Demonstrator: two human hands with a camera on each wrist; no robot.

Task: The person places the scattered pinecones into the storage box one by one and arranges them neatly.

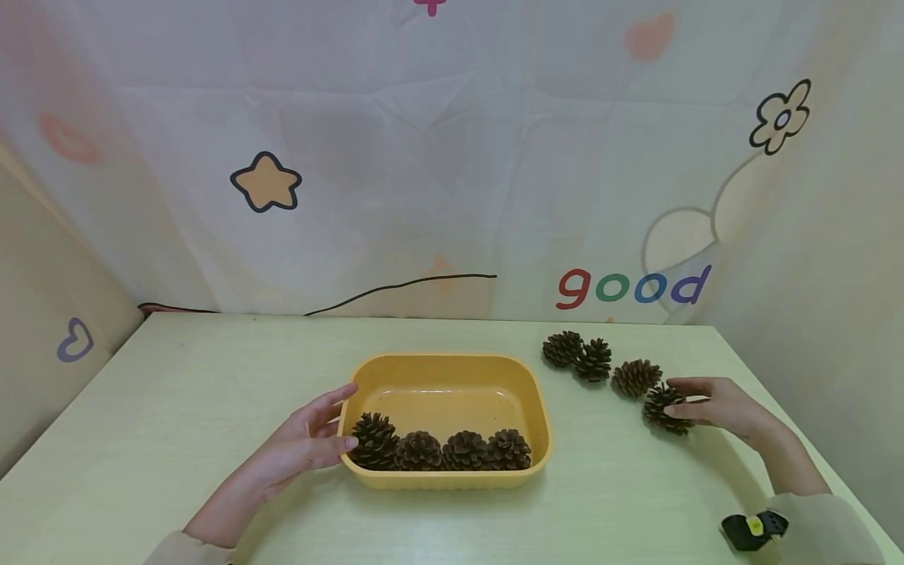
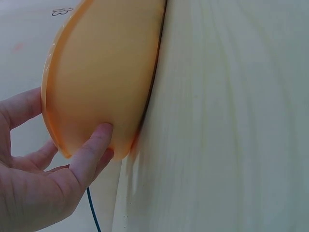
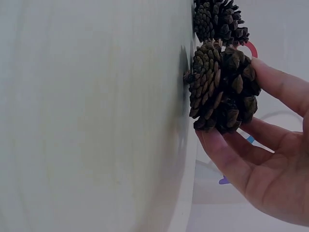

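A yellow plastic basin (image 1: 452, 479) sits mid-table, with several brown pine cones (image 1: 420, 450) in a row along its near side. At its left end, my left hand (image 1: 300, 439) grips the rim and wall. The left wrist view shows fingertips pressed to the basin's outer wall (image 2: 101, 72). Over on the right, my right hand (image 1: 730, 410) holds a pine cone (image 1: 661, 410) between thumb and fingers. In the right wrist view the held pine cone (image 3: 224, 89) is close to the tabletop, its scaly base facing the table.
Three more pine cones lie beyond the right hand: one beside it (image 1: 637, 378), and a touching pair, a cone (image 1: 593, 361) and its neighbour (image 1: 563, 348). A printed cloth (image 1: 424, 196) hangs behind the table (image 1: 212, 392). A black strap (image 1: 754, 530) is at the right wrist.
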